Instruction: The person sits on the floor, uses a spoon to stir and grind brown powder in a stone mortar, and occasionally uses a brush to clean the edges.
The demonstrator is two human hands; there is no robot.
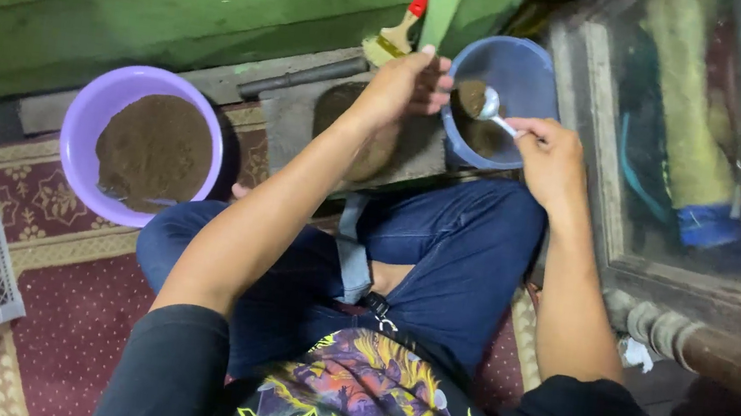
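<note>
Your right hand [553,161] pinches one white spoon [496,112], its long axis running from your fingers up-left, bowl heaped with brown powder over the blue bowl [541,73]. Your left hand [406,84] closes on that bowl's rim. Two bowls: blue, purple [81,127].

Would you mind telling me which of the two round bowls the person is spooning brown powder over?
It is the blue bowl beside the glass cabinet, where the right hand holds a spoon. The purple bowl sits untouched on the carpet.
</note>
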